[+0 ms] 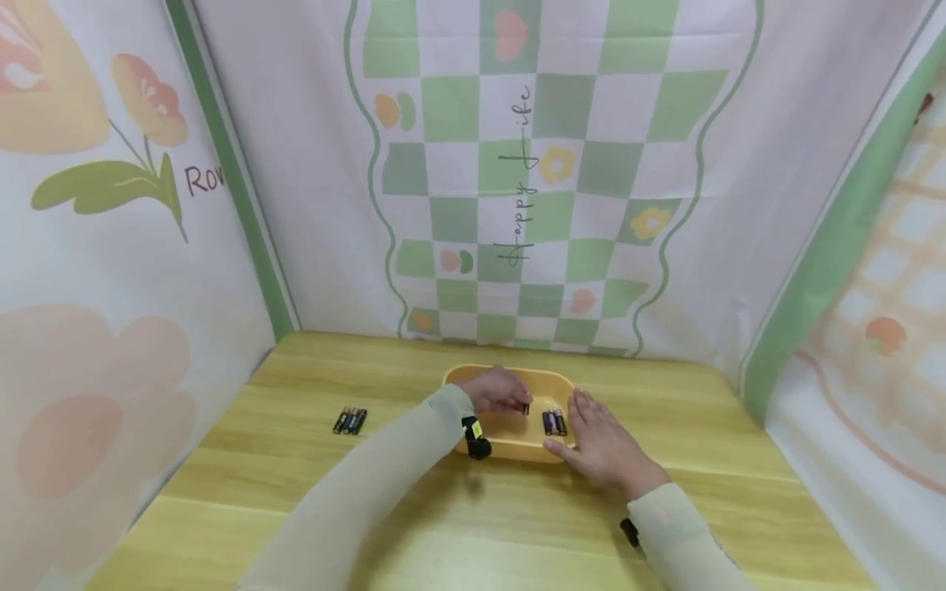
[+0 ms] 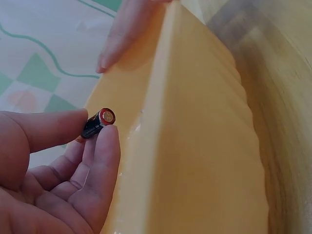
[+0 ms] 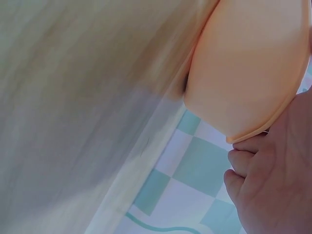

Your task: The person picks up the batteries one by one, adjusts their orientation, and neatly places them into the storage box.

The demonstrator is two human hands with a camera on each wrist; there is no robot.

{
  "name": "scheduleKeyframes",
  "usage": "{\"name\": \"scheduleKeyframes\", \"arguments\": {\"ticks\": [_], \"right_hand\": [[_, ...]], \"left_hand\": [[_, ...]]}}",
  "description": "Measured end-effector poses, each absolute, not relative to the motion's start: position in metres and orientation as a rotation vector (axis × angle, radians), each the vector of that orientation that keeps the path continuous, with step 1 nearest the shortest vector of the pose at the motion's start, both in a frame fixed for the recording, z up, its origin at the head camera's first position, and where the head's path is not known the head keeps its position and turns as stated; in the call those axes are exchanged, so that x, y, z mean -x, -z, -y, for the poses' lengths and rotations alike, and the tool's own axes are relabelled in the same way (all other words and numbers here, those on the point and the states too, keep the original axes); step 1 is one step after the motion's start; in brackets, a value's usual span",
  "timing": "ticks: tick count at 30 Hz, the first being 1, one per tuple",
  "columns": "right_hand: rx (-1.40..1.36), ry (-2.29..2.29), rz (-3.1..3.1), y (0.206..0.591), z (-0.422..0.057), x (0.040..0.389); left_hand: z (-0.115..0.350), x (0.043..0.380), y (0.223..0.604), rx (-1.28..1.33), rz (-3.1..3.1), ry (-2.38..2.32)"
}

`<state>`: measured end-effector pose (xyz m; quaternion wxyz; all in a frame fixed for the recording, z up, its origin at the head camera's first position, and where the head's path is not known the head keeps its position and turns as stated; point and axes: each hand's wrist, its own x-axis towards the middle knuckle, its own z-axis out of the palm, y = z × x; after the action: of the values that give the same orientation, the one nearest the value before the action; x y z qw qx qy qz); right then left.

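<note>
My left hand (image 1: 497, 389) reaches over a yellow plastic bin (image 1: 510, 449) and pinches a small black battery (image 2: 95, 123) between thumb and fingers. The battery's metal end, ringed in red, faces the left wrist camera. Inside the bin, toward its right side, a row of black batteries (image 1: 554, 422) lies side by side. My right hand (image 1: 609, 443) rests against the bin's right end, fingers extended along the rim and thumb at the front edge. In the right wrist view, the fingers of that hand (image 3: 278, 170) touch the bin's rim (image 3: 263, 130).
Another small group of black batteries (image 1: 350, 420) lies on the wooden table (image 1: 244, 484), left of the bin. Behind the table hangs a checked green-and-white cloth (image 1: 502, 205), and printed cloth walls stand at both sides.
</note>
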<state>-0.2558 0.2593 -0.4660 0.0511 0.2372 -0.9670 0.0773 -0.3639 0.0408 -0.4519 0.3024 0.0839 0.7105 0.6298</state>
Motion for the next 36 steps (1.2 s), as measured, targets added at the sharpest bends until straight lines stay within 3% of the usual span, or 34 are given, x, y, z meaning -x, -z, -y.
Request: {"name": "scheduleKeyframes", "arguments": {"ticks": [36], "right_hand": [[-0.72, -0.215, 2.963, 0.465, -0.26, 0.257]], "left_hand": [[-0.077, 0.363, 0.474, -0.171, -2.044, -1.512]]}}
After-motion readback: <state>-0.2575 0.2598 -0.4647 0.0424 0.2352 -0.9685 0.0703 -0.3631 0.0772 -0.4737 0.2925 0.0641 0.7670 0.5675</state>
